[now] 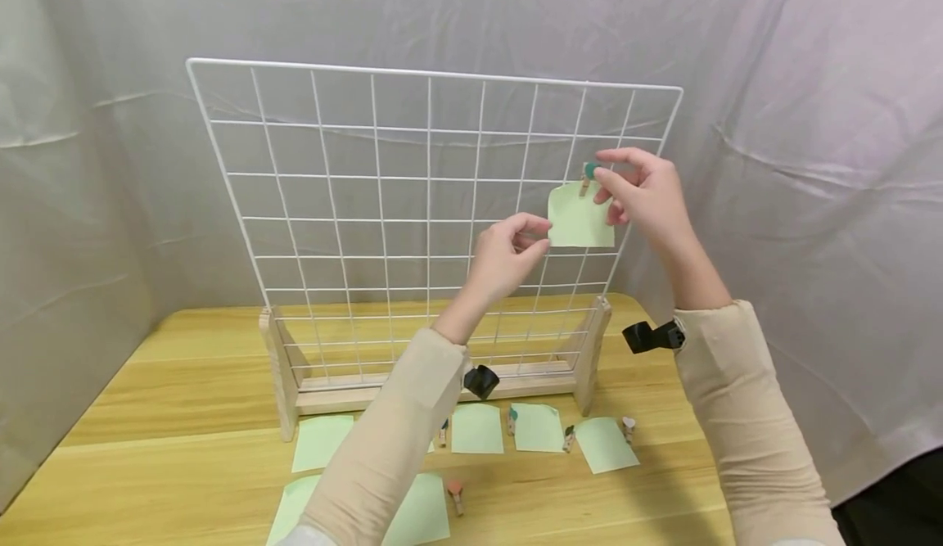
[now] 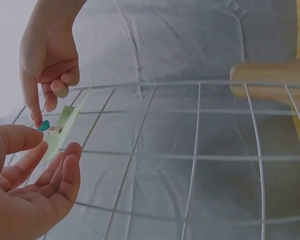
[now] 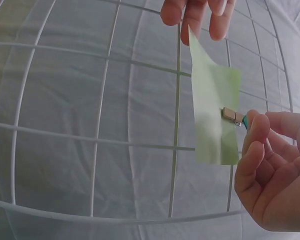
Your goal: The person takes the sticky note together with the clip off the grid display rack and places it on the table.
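A pale green paper square (image 1: 570,223) is against the upper right of a white wire grid (image 1: 430,153). A small wooden clothespin (image 3: 232,115) with a teal top grips the paper near its upper edge. My right hand (image 1: 644,194) pinches the clothespin's teal end between thumb and fingertip. At the paper's left edge is my left hand (image 1: 504,255), thumb and fingers parted around the edge. In the left wrist view, the left hand (image 2: 35,190) shows a gap between thumb and fingers. Whether the clothespin also grips a wire cannot be told.
Wooden feet (image 1: 589,358) hold the grid upright on a wood-grain table (image 1: 177,382). Several green sheets (image 1: 477,429) lie in front, with small clothespins among them, including one with an orange-red top (image 1: 456,497). Grey cloth (image 1: 796,227) hangs behind. My left sleeve hides some sheets.
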`<state>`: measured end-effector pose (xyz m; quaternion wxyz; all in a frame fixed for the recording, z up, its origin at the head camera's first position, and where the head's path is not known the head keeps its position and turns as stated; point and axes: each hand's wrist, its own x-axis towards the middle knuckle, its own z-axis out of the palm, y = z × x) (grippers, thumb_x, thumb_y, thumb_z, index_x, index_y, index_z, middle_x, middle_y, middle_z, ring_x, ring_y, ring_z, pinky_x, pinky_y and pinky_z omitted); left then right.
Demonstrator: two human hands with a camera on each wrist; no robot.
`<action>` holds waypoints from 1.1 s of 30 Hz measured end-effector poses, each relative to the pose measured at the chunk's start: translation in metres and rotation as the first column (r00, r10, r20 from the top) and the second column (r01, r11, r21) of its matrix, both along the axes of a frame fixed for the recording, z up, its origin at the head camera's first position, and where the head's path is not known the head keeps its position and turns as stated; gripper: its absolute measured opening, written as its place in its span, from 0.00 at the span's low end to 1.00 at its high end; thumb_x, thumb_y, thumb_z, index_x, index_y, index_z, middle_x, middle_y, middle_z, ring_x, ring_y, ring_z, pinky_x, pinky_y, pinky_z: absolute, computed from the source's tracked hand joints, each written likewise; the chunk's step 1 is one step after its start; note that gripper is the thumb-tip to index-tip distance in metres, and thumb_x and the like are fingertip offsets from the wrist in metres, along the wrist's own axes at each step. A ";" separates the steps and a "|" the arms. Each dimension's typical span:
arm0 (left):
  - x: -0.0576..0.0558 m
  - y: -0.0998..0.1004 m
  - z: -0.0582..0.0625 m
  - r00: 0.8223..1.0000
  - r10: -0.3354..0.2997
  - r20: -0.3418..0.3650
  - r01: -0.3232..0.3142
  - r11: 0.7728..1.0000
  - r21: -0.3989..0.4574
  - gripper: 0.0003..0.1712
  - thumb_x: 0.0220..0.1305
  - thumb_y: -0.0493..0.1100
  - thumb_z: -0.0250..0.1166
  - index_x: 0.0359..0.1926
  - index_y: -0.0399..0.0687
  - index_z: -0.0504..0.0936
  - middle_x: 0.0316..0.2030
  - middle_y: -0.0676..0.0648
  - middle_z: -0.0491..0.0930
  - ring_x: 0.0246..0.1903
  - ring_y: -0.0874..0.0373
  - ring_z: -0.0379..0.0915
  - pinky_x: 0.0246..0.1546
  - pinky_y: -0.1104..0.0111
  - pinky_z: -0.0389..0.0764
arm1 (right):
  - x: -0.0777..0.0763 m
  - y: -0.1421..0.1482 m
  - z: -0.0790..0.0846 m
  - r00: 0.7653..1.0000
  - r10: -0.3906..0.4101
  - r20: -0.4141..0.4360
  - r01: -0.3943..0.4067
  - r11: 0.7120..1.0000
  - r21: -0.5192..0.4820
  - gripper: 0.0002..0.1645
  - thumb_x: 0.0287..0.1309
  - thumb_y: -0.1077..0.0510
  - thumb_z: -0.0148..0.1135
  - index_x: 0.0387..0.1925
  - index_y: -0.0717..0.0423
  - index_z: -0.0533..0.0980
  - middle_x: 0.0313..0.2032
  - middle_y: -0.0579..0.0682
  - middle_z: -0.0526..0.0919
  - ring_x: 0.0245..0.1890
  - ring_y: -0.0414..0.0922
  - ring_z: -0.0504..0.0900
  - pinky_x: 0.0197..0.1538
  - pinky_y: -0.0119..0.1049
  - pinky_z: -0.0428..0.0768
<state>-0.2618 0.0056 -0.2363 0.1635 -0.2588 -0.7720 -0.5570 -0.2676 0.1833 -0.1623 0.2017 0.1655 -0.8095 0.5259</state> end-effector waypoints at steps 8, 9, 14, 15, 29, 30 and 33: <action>-0.004 0.003 0.002 0.999 -0.037 0.029 0.035 0.996 0.078 0.13 0.54 0.31 0.60 0.43 0.38 0.78 0.38 0.44 0.79 0.32 0.58 0.75 0.30 0.75 0.74 | -0.005 -0.002 0.006 0.999 -0.026 0.021 0.024 0.994 0.106 0.23 0.57 0.58 0.57 0.53 0.66 0.70 0.15 0.45 0.77 0.09 0.39 0.71 0.14 0.26 0.70; -0.004 0.004 0.001 0.999 -0.042 0.031 0.039 0.996 0.085 0.13 0.54 0.30 0.60 0.43 0.37 0.78 0.37 0.44 0.79 0.32 0.58 0.75 0.29 0.75 0.74 | -0.005 -0.002 0.006 0.999 -0.024 0.028 0.021 0.994 0.108 0.23 0.57 0.58 0.57 0.53 0.66 0.70 0.15 0.45 0.77 0.09 0.39 0.71 0.14 0.26 0.70; -0.006 0.007 0.002 0.997 -0.051 0.056 0.043 0.991 0.127 0.14 0.53 0.28 0.59 0.43 0.36 0.78 0.32 0.43 0.80 0.29 0.58 0.76 0.28 0.75 0.74 | -0.008 -0.002 0.007 0.998 -0.017 0.061 0.009 0.991 0.133 0.24 0.57 0.56 0.57 0.53 0.66 0.70 0.16 0.45 0.78 0.09 0.40 0.72 0.15 0.26 0.69; -0.006 0.008 0.002 0.997 -0.051 0.061 0.042 0.990 0.135 0.14 0.53 0.27 0.59 0.43 0.36 0.78 0.32 0.42 0.80 0.28 0.58 0.76 0.27 0.75 0.74 | -0.008 -0.002 0.007 0.998 -0.018 0.067 0.009 0.990 0.140 0.24 0.57 0.56 0.57 0.53 0.66 0.70 0.16 0.45 0.78 0.09 0.40 0.72 0.15 0.26 0.69; -0.007 0.011 0.003 0.996 -0.048 0.072 0.035 0.983 0.180 0.15 0.52 0.25 0.59 0.42 0.34 0.79 0.29 0.40 0.81 0.24 0.58 0.76 0.19 0.78 0.69 | -0.009 -0.006 0.009 0.997 -0.036 0.064 0.022 0.978 0.208 0.20 0.59 0.60 0.54 0.51 0.65 0.71 0.16 0.47 0.76 0.09 0.40 0.71 0.15 0.27 0.69; -0.007 0.011 0.003 0.996 -0.048 0.071 0.035 0.984 0.177 0.15 0.52 0.25 0.59 0.42 0.34 0.79 0.29 0.40 0.81 0.24 0.58 0.76 0.19 0.78 0.69 | -0.009 -0.006 0.009 0.998 -0.035 0.061 0.022 0.978 0.209 0.19 0.59 0.60 0.54 0.51 0.65 0.72 0.16 0.47 0.76 0.09 0.40 0.71 0.15 0.27 0.69; -0.007 0.011 0.002 0.997 -0.047 0.064 0.036 0.985 0.170 0.15 0.52 0.25 0.59 0.42 0.34 0.79 0.29 0.40 0.81 0.24 0.58 0.76 0.18 0.77 0.68 | -0.009 -0.005 0.009 0.997 -0.037 0.061 0.024 0.978 0.206 0.17 0.59 0.61 0.54 0.48 0.66 0.73 0.16 0.47 0.76 0.09 0.39 0.71 0.14 0.27 0.70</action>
